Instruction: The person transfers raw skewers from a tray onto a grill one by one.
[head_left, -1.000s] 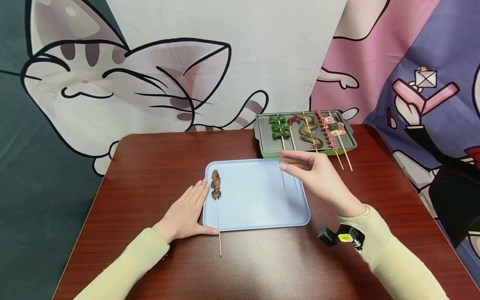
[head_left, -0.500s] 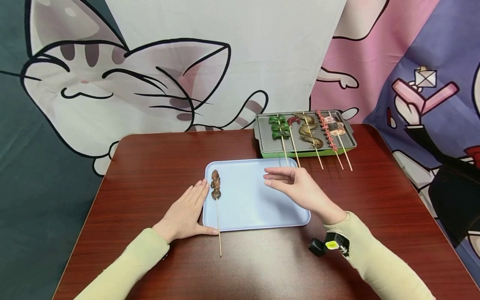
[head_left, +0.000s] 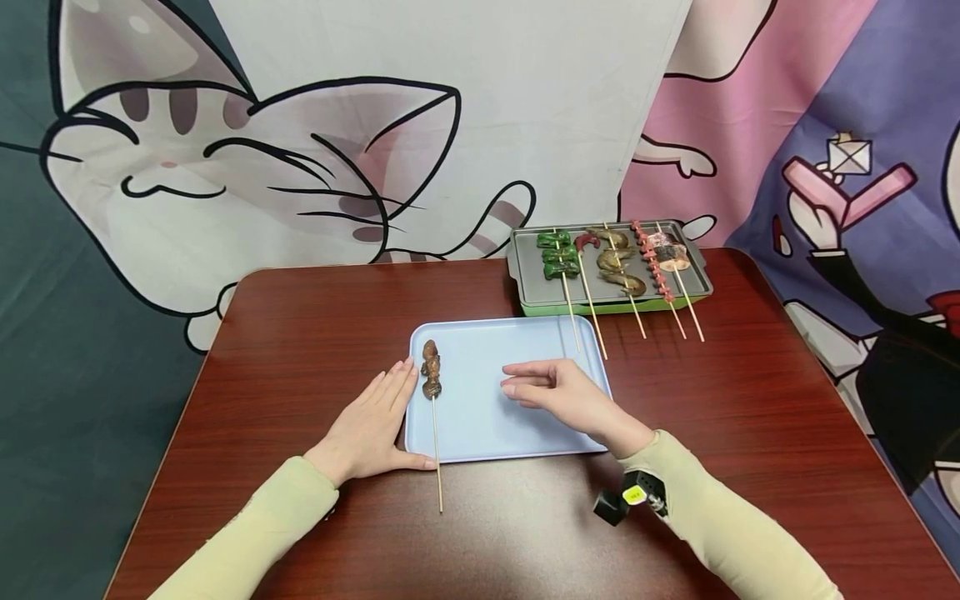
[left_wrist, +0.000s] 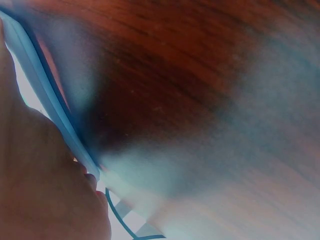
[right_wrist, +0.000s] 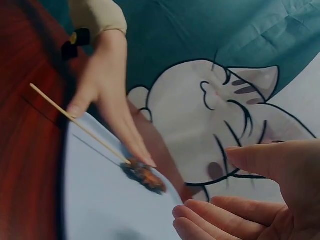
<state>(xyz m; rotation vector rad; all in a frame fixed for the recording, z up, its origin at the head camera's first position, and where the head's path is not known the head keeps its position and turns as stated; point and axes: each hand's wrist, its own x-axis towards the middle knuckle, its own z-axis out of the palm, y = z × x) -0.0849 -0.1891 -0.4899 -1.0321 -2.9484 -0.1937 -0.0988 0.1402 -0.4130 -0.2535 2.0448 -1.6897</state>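
Note:
A light blue tray lies on the table. On its left side is a skewer of browned chunks, its bare stick reaching past the tray's front edge. My left hand rests with straight fingers along the left rim, thumb at the front corner beside the stick. The left wrist view has this hand against the tray's edge. Over the tray's right half hovers my right hand, fingers gently bent and holding nothing. The right wrist view shows a gap between thumb and fingers of the right hand.
Behind the tray to the right stands a grey-topped green grill. It bears several skewers: green pepper, a curled red piece, shrimp, small pink pieces and pale chunks. Some sticks overhang toward the tray. A cartoon cloth hangs behind.
My right hand has moved left and toward the front, away from the grill's sticks, to over the tray. The left hand and the skewer on the tray have stayed put.

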